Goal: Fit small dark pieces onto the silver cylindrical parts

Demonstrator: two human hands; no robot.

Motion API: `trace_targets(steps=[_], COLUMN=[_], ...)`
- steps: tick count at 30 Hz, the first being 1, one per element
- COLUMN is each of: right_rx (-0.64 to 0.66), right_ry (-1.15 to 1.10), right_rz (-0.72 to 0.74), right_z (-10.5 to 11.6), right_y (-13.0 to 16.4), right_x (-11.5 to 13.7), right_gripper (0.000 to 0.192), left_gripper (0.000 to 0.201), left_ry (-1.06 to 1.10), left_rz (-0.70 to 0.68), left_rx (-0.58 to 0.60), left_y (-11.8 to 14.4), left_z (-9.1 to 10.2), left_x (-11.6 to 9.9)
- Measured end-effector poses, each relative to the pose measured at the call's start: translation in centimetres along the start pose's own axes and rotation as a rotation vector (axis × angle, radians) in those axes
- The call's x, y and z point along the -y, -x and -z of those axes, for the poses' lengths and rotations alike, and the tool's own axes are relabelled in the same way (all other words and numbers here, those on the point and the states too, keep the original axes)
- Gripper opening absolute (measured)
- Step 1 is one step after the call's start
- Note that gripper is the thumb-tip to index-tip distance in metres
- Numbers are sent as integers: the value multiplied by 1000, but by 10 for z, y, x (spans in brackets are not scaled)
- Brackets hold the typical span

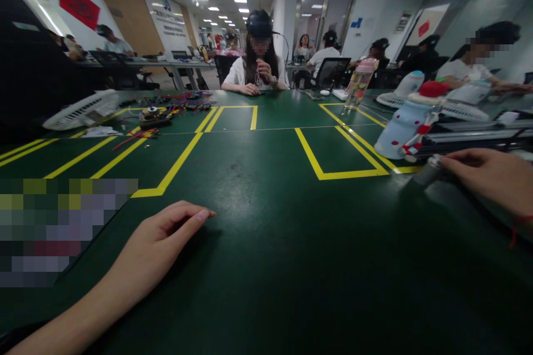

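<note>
My left hand (166,238) lies palm down on the dark green table (275,244), fingers together and slightly curled, holding nothing. At the right edge, the fingertips of my right hand (487,177) pinch a small grey cylinder (428,171) that sits on the table. A red string circles that wrist. Just beyond the cylinder lies a pale blue dotted device with a red top (406,122), next to long black bars (470,138).
Yellow tape rectangles (328,172) mark the tabletop. A pink-capped clear bottle (360,83) stands at the far right. On the far left are a white fan (83,111) and a pile of coloured wires (187,102). A person (258,66) sits opposite; others sit behind.
</note>
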State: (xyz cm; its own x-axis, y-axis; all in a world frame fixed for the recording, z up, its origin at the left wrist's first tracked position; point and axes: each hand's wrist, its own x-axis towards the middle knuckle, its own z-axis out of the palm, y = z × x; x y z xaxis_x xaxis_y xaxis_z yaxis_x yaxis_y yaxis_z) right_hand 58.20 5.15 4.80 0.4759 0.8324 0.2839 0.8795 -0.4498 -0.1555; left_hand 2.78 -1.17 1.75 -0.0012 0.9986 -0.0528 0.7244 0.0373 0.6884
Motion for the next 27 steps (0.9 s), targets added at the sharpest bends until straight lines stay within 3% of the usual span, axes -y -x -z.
trace_targets(steps=[8,12,17,22,27], right_rx=[11,79,65,53,-40], right_ry=[-26,-78,-178,-113,-116], right_rz=[-57,-78,-32,-3,92], right_z=[3,7,5,-3,-10], right_y=[4,6,5,-1,5], right_x=[7,10,7,-2,7], right_gripper=[52,43,48,53,49], left_gripper=[37,37,35,35,35], left_ry=[-9,-7,-6,15,26], left_rz=[-14,-24,-26,-22,-28], left_rx=[0,-1,3,13,-1], left_y=[0,0,0,1,1], left_z=[0,-1,-1,0,-2], left_x=[-2,-2,-1,-2,-1])
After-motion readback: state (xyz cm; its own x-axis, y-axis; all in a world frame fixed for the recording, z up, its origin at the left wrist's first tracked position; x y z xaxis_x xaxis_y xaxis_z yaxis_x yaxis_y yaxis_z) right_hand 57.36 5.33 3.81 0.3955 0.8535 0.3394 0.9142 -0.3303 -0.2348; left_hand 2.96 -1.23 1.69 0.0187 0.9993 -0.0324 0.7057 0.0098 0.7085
